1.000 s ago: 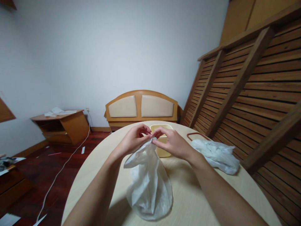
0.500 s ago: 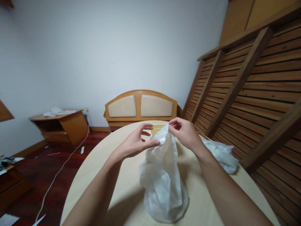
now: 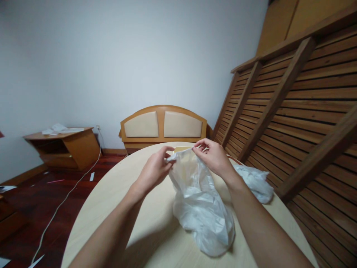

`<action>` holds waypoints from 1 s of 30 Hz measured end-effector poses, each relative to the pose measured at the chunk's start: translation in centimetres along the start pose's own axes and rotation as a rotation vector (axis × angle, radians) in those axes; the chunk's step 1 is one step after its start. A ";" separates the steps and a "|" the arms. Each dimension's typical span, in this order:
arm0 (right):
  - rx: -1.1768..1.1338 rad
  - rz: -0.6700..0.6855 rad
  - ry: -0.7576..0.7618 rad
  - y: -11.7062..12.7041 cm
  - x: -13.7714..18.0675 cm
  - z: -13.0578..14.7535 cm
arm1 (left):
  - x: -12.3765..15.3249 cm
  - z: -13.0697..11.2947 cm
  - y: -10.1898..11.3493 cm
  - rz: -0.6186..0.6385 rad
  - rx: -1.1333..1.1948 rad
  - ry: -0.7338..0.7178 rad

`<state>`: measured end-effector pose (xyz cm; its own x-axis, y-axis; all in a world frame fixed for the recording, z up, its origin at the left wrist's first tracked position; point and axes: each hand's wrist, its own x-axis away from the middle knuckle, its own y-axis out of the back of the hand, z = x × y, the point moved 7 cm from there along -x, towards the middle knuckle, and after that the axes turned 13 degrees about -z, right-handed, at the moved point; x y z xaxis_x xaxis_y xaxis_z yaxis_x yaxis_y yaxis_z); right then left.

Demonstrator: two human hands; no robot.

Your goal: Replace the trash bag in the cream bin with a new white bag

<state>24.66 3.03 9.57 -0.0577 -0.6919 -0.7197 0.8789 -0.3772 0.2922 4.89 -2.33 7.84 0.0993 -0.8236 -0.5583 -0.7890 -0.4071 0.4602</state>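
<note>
A thin white plastic bag (image 3: 205, 216) hangs from both hands, its crumpled lower part on the round pale table (image 3: 150, 208). My left hand (image 3: 156, 167) pinches the bag's top edge at the left. With thumb and fingers, my right hand (image 3: 210, 154) grips the same edge at the right, so the edge is stretched between them. Behind the bag stands a yellow container (image 3: 180, 149); its rim shows above the edge and the rest is seen faintly through the plastic. To the right of my right forearm lies a second crumpled white plastic bag (image 3: 255, 182).
Beyond the table stands a wooden headboard (image 3: 163, 124) with cream panels. A slatted wooden frame (image 3: 281, 115) leans along the right side. On the left are a low cabinet (image 3: 80, 147) with papers on top and a white cable (image 3: 67, 197) across the dark red floor.
My left hand has closed on the bag's edge, which is now spread between both hands. The bag's lower part has shifted right, and the view has turned slightly right.
</note>
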 end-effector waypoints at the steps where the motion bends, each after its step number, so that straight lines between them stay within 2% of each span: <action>1: -0.009 0.006 0.006 0.1 -0.1 0.0 | -0.5 0.6 0.4 -0.031 0.031 0.010; 6: -0.084 0.154 0.032 -0.8 0.3 0.3 | -2.6 3.7 2.8 -0.176 0.013 0.080; 10: -0.048 0.182 0.055 -1.2 0.6 0.4 | -2.7 5.1 4.2 -0.184 -0.180 0.077; 13: -0.004 0.147 0.060 -1.1 0.5 0.2 | -2.2 3.5 4.0 -0.180 -0.277 -0.050; 17: 0.013 0.110 -0.010 -0.8 0.2 -0.9 | -0.6 -2.0 2.6 -0.210 -0.266 -0.423; 19: 0.001 0.091 -0.077 -0.6 -0.1 -1.9 | 0.6 -4.2 1.2 -0.096 -0.246 -0.541; 22: -0.036 0.067 -0.150 -0.3 -0.4 -3.1 | 3.0 -6.6 -1.2 0.226 -0.178 -0.684; 24: -0.068 0.061 -0.173 -0.2 -0.5 -3.5 | 4.4 -7.3 -2.5 0.408 -0.144 -0.683; 30: -0.098 0.068 -0.195 -0.3 -0.5 -3.6 | 6.4 -6.1 -6.4 0.652 -0.173 -0.574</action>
<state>26.09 5.73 7.56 -0.0786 -0.8233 -0.5621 0.9249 -0.2706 0.2669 14.27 -7.42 5.52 -0.6948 -0.6063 -0.3869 -0.4745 -0.0179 0.8801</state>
